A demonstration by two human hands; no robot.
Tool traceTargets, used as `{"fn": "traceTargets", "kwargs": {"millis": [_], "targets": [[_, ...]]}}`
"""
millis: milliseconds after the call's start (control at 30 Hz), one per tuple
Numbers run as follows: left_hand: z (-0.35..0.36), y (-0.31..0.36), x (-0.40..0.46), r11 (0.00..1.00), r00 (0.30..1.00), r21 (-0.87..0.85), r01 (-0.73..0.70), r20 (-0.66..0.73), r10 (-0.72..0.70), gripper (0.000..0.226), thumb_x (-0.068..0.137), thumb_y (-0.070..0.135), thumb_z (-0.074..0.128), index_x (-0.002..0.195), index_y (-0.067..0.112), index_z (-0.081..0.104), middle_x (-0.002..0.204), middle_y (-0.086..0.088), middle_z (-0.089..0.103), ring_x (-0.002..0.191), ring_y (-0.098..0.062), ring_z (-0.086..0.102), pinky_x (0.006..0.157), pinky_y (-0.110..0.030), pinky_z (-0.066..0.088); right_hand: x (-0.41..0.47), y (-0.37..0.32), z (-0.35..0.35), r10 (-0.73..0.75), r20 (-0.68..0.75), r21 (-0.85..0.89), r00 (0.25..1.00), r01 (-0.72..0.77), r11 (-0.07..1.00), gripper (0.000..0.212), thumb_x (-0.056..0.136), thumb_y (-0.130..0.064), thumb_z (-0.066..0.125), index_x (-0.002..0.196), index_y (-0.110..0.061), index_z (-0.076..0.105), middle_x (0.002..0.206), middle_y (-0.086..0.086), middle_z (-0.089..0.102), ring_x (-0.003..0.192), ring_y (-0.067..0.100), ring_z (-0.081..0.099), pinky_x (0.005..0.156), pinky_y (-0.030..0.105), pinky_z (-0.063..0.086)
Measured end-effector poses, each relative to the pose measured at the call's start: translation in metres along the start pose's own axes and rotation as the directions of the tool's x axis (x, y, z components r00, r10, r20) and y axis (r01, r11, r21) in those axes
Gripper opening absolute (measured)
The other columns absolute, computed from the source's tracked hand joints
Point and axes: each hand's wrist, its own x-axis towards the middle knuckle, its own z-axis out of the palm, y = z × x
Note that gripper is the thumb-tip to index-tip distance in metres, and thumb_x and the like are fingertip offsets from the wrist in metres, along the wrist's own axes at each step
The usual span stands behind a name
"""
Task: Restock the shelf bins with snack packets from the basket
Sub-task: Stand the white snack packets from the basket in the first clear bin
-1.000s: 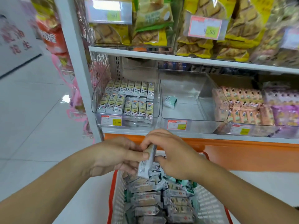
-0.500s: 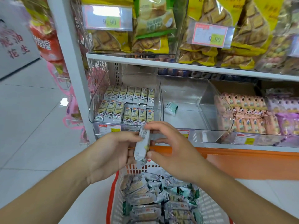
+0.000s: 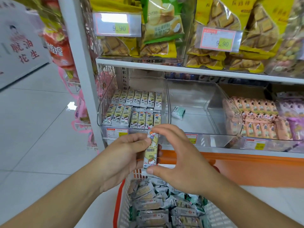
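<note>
A slim yellow-and-silver snack packet [image 3: 151,150] stands upright between my hands, just in front of the shelf edge. My left hand [image 3: 125,160] grips its left side with thumb and fingers. My right hand [image 3: 179,160] pinches it top and bottom between forefinger and thumb. Below them the orange-rimmed white basket [image 3: 122,201] holds several more packets [image 3: 151,204]. Directly behind the held packet, the left clear bin [image 3: 105,112] is packed with two rows of matching packets. The middle clear bin [image 3: 212,102] holds one small green-white packet [image 3: 178,112].
A bin of pink packets [image 3: 256,119] and purple packets [image 3: 294,122] sits to the right. The upper shelf [image 3: 181,69] carries large yellow and green biscuit bags with 9.90 price tags. A white upright post [image 3: 79,66] borders the shelf; tiled floor lies left.
Both hands lifted the packet from just above the basket up to the front of the left bin and turned it upright, label facing me.
</note>
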Motion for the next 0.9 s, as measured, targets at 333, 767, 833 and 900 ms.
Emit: {"fn": "traceTargets", "kwargs": {"millis": [333, 767, 833, 900], "targets": [[-0.035, 0.025, 0.014, 0.485, 0.917, 0.868, -0.106, -0.103, 0.385, 0.027, 0.105, 0.046, 0.05, 0.113, 0.031, 0.071, 0.11, 0.013, 0.072, 0.105, -0.008, 0.064, 0.095, -0.034, 0.049, 0.037, -0.002, -0.008, 0.116, -0.079, -0.041, 0.99, -0.119, 0.992, 0.069, 0.084, -0.059, 0.078, 0.142, -0.049, 0.042, 0.139, -0.029, 0.043, 0.122, -0.004, 0.043, 0.102, 0.022, 0.039], [-0.088, 0.04, 0.031, -0.024, 0.902, 0.998, 0.058, -0.042, 0.43, 0.042, 0.106, 0.048, 0.031, 0.117, 0.024, 0.064, 0.111, 0.005, 0.06, 0.108, -0.017, 0.052, 0.097, -0.037, 0.049, 0.194, 0.027, 0.032, 0.335, 0.134, -0.052, 0.933, -0.331, 0.942, 0.09, 0.083, -0.028, 0.089, 0.155, -0.021, 0.035, 0.15, 0.003, 0.051, 0.114, 0.016, 0.054, 0.099, 0.036, 0.052], [-0.092, 0.038, 0.034, -0.016, 0.896, 0.999, 0.047, -0.035, 0.444, 0.041, 0.105, 0.048, 0.031, 0.116, 0.025, 0.063, 0.109, 0.005, 0.058, 0.107, -0.017, 0.05, 0.095, -0.037, 0.048, 0.196, 0.031, 0.036, 0.32, 0.15, -0.03, 0.935, -0.319, 0.947, 0.089, 0.085, -0.028, 0.087, 0.156, -0.026, 0.034, 0.151, 0.0, 0.05, 0.124, 0.018, 0.053, 0.103, 0.037, 0.05], [-0.093, 0.037, 0.035, -0.014, 0.893, 0.999, 0.05, -0.038, 0.449, 0.039, 0.106, 0.048, 0.032, 0.115, 0.026, 0.062, 0.109, 0.006, 0.057, 0.105, -0.016, 0.048, 0.094, -0.036, 0.048, 0.197, 0.032, 0.038, 0.314, 0.163, -0.012, 0.935, -0.316, 0.949, 0.085, 0.087, -0.03, 0.085, 0.156, -0.03, 0.034, 0.143, -0.001, 0.053, 0.12, 0.019, 0.055, 0.096, 0.033, 0.049]]}}
